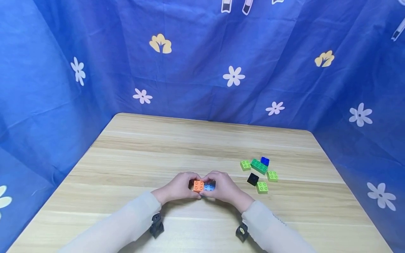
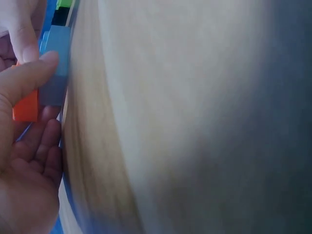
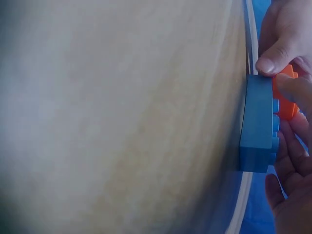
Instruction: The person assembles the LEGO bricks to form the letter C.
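Two pale sleeves [image 1: 120,221] reach in over the bench [image 1: 196,228]; the left hand [image 1: 178,189] curls round the left side of the joined blocks, thumb against the light blue block [image 3: 257,114]; the right hand [image 1: 227,188] pinches the orange block [image 1: 198,185]; both blocks lie between the hands, orange seated on blue's left end (studs up on each); blue's long axis runs left to right, its bare end towards the right palm; farther off, to the right, lie black, lime, green and dark blue blocks [image 1: 259,166]; behind hangs a blue curtain [image 1: 196,70].
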Motion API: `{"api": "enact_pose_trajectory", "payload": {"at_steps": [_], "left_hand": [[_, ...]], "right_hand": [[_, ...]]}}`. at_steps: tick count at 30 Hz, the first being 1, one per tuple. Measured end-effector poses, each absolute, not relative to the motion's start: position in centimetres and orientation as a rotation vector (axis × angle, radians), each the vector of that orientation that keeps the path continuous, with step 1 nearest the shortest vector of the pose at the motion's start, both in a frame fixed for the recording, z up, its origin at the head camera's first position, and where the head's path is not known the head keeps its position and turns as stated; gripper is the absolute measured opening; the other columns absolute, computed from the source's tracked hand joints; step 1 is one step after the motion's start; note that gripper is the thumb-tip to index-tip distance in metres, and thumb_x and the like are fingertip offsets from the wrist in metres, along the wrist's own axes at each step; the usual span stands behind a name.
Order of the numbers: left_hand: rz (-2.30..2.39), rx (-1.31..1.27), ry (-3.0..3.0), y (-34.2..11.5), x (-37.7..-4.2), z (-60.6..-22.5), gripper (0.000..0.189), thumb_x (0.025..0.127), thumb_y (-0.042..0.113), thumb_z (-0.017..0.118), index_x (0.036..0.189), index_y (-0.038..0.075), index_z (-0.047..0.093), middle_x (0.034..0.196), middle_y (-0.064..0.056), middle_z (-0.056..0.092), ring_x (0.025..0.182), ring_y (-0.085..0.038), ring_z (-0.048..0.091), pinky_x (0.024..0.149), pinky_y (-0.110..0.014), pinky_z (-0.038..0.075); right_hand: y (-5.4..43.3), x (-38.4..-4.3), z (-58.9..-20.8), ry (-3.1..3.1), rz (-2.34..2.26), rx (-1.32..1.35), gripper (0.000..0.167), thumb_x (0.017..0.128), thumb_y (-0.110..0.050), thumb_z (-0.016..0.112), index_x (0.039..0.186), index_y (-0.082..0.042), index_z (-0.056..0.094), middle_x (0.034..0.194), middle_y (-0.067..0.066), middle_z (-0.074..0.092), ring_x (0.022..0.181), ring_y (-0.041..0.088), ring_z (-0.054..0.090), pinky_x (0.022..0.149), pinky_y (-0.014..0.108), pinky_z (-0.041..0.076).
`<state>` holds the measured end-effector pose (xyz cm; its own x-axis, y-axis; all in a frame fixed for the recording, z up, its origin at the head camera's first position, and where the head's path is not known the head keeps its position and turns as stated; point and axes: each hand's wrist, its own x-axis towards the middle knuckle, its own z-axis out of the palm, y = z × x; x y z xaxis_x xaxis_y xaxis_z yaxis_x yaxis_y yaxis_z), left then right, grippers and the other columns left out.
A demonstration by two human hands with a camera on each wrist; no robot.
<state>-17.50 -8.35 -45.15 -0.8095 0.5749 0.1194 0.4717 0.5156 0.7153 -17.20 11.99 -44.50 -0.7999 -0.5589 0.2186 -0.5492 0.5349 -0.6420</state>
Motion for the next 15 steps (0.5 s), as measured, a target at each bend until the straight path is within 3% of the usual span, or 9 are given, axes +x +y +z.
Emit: {"api": "enact_pose_trajectory", "payload": {"at_steps": [15], "left_hand": [[1.391,0.814,2.556,-10.1,-16.9,-45.0,0.035,0.070,0.017,0.084,0.101,0.011,0.068,0.091,0.008,0.065,0.086,-0.016,0.061,0.082,-0.032,0.050]], "right_hand": [[12.1,-17.2,-44.7,2.737,-1.159,-0.965,0.036,0.071,-0.027,0.085,0.102,-0.013,0.071,0.095,-0.006,0.067,0.089,0.007,0.059,0.082,0.024,0.048]]}}
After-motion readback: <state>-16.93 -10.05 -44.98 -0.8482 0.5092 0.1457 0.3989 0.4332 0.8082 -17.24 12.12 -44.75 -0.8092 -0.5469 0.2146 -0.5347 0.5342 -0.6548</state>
